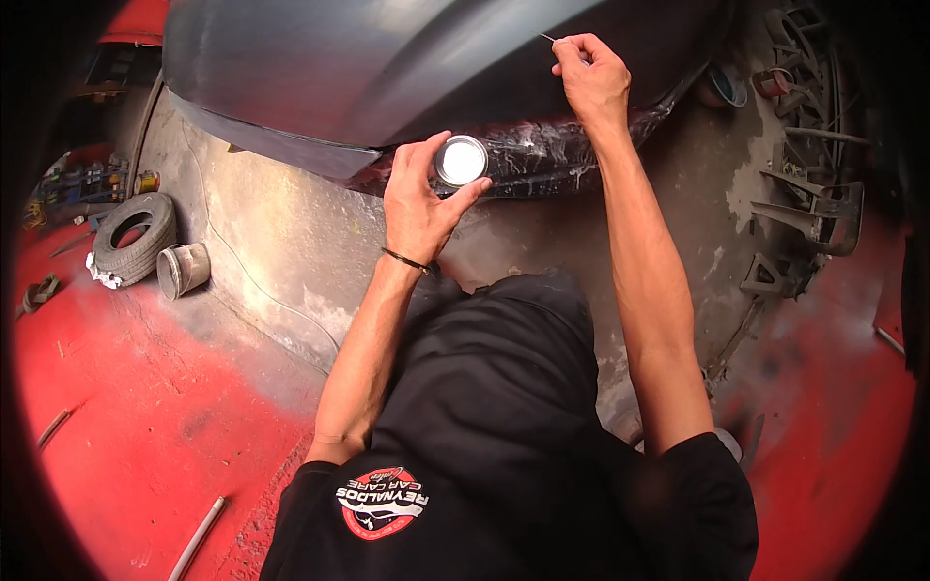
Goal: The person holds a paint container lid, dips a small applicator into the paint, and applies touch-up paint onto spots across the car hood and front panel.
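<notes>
Fingers and thumb of my left hand (423,194) wrap round a small round tin (461,161) with a bright white inside or top. This tin is held at the lower edge of a dark car panel (387,58). Up and to the right, my right hand (593,82) pinches a thin pointed tool (548,38) over the panel's surface; most of the tool is hidden by the fingers. Below the panel, between my hands, a dark bumper section (542,155) shows whitish streaks.
A tire (136,239) and a grey bucket (183,270) stand on the floor at left. A cable runs across the floor nearby. Black plastic parts (799,208) and a small red can (772,82) are at right. A pale tube (199,537) lies at lower left.
</notes>
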`<control>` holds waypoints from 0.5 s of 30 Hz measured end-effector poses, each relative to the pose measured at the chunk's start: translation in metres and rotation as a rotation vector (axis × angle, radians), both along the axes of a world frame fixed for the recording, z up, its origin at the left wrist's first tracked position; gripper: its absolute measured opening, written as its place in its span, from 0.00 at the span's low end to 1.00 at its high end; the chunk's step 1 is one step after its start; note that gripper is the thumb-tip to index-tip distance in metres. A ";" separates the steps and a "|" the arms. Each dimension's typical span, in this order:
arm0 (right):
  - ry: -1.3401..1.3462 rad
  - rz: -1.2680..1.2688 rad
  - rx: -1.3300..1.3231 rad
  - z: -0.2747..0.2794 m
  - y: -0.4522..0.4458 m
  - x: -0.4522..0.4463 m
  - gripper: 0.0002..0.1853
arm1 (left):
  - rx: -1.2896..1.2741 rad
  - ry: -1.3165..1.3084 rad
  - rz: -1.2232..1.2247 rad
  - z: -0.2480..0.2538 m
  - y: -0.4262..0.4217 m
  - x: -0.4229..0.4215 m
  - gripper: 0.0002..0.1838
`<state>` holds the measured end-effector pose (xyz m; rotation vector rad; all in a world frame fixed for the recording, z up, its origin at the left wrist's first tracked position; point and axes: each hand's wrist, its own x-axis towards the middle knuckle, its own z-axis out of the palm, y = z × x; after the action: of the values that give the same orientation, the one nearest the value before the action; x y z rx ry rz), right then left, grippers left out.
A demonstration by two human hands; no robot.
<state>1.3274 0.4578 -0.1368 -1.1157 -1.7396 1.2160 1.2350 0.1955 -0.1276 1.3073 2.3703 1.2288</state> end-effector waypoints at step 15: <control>-0.028 -0.025 0.081 -0.009 0.002 -0.007 0.13 | 0.003 -0.012 -0.080 0.014 -0.025 -0.016 0.40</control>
<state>1.3209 0.4601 -0.1458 -1.1079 -1.7752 1.1096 1.2188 0.1702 -0.1133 1.3769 2.2855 1.2142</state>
